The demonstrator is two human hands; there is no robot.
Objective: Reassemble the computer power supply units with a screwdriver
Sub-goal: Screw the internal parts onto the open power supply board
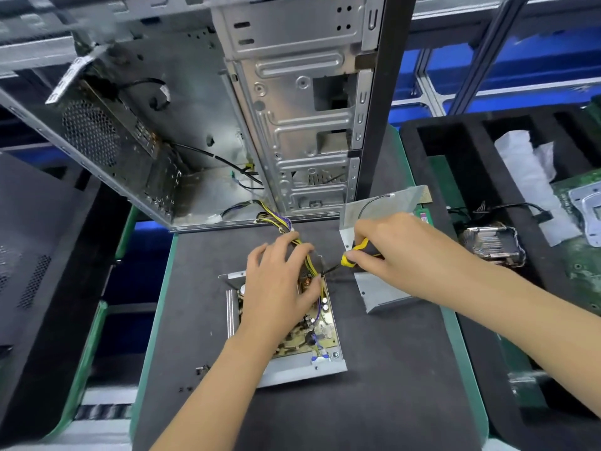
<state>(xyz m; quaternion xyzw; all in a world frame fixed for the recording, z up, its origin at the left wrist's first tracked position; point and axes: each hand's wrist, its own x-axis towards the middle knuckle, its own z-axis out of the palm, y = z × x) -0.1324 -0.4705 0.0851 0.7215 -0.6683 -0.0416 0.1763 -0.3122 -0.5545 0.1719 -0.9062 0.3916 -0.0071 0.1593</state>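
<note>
An open power supply unit point(305, 366) lies on the dark mat at the middle, its circuit board point(320, 333) facing up in a metal base. My left hand point(276, 288) rests on the board, fingers spread over the yellow and black wire bundle point(276, 221) that runs to the case. My right hand point(393, 249) grips a yellow and black screwdriver point(354, 253), its tip pointing left at the unit's far right corner. The unit's metal cover point(380, 294) lies just right of it, partly hidden under my right hand.
An open grey computer case point(292, 118) stands behind the mat. Small screws point(201, 371) lie left of the unit. A black foam tray point(455, 141) at the right holds a heatsink point(491, 242), a green motherboard point(582, 249) and white wrapping. A dark panel point(39, 255) lies at the left.
</note>
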